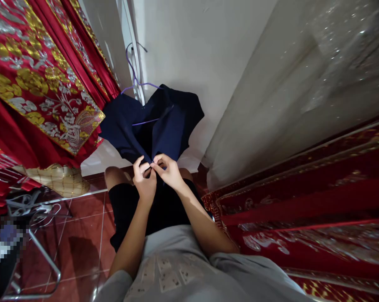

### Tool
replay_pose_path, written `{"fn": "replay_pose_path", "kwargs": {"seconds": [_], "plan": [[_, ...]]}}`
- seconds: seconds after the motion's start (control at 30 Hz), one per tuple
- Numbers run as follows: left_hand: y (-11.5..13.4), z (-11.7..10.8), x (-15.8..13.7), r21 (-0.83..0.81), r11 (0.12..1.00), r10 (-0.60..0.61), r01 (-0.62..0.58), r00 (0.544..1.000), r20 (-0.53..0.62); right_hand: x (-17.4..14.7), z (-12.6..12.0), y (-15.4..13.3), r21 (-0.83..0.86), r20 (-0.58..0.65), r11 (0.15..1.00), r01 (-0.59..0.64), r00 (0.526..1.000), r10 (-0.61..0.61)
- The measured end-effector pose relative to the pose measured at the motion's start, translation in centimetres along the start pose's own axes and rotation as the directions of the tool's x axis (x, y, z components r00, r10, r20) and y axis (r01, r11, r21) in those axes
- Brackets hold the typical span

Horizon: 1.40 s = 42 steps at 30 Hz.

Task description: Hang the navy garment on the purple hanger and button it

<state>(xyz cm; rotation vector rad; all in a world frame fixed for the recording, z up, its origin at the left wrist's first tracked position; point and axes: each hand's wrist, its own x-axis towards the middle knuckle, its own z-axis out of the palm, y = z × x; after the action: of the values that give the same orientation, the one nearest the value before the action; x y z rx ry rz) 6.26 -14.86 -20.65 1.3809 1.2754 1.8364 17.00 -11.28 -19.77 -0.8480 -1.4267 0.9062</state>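
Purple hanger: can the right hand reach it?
Probably yes: the purple hanger shows above the dark blue garment, with nothing in front of its hook, but the right hand is busy at the cloth.

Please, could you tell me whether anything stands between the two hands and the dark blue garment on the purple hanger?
Nothing visible does. The left hand and the right hand are both at the front of the dark blue garment. The red embroidered cloth hangs to one side, outside their way.
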Motion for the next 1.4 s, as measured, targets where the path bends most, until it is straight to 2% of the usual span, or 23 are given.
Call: {"fn": "replay_pose_path", "kwargs": {"seconds": [0.1,0.2,0.4,0.6,0.7,0.77,0.87,1.03,1.13,1.2,1.27,1.3,1.33,1.4], "plan": [[-0.3,-0.5,0.6,0.064,0.998,-0.008,0.012,0.998,-0.058,0.0,0.1,0.1,-0.033,0.047,0.997,0.065,0.997,-0.063],[-0.4,-0.7,0.7,0.055,0.998,-0.014,0.018,0.997,-0.070,0.2,-0.1,0.1,-0.073,0.075,0.987,0.140,0.988,-0.134],[-0.7,-0.8,-0.5,-0.036,0.997,-0.076,0.075,0.996,-0.037,0.4,-0.4,0.3,-0.120,0.016,0.982,0.143,0.990,-0.142],[-0.4,-0.6,-0.4,-0.025,0.999,-0.044,0.044,0.999,0.020,0.2,-0.3,0.6,-0.156,-0.025,0.971,0.180,0.982,-0.186],[0.3,0.3,-0.9,-0.012,1.000,-0.026,0.026,0.998,0.063,0.9,-0.5,0.1,-0.217,-0.120,0.960,0.175,0.972,-0.204],[0.7,1.2,-1.7,-0.009,1.000,0.007,-0.006,0.993,0.122,2.3,-0.9,-0.8,-0.246,-0.193,0.947,0.205,0.947,-0.255],[1.0,2.4,-2.9,-0.018,0.998,0.063,-0.061,0.972,0.227,6.5,-1.9,-2.8,-0.287,-0.258,0.913,0.291,0.894,-0.366],[1.3,3.9,-3.2,0.021,0.989,0.132,-0.147,0.938,0.321,14.3,-3.6,-6.0,-0.392,-0.204,0.838,0.379,0.853,-0.481],[2.1,3.9,-2.0,0.076,0.969,0.176,-0.236,0.871,0.460,16.5,-4.1,-7.5,-0.474,-0.179,0.775,0.418,0.816,-0.549],[3.1,3.5,-0.6,0.122,0.948,0.166,-0.292,0.787,0.594,16.7,-4.4,-8.2,-0.518,-0.163,0.745,0.420,0.807,-0.568],[4.5,2.8,1.7,0.115,0.929,0.185,-0.351,0.711,0.678,16.4,-4.7,-8.8,-0.547,-0.140,0.725,0.418,0.808,-0.572],[5.3,2.5,3.2,0.087,0.920,0.224,-0.382,0.696,0.682,16.2,-4.9,-9.0,-0.558,-0.123,0.716,0.420,0.811,-0.572],[6.2,2.2,5.0,0.062,0.908,0.276,-0.414,0.702,0.657,15.9,-5.1,-9.3,-0.567,-0.104,0.706,0.425,0.813,-0.573],[7.9,1.9,8.8,0.047,0.874,0.383,-0.484,0.744,0.548,15.2,-5.5,-9.6,-0.583,-0.057,0.682,0.442,0.815,-0.577]]}}
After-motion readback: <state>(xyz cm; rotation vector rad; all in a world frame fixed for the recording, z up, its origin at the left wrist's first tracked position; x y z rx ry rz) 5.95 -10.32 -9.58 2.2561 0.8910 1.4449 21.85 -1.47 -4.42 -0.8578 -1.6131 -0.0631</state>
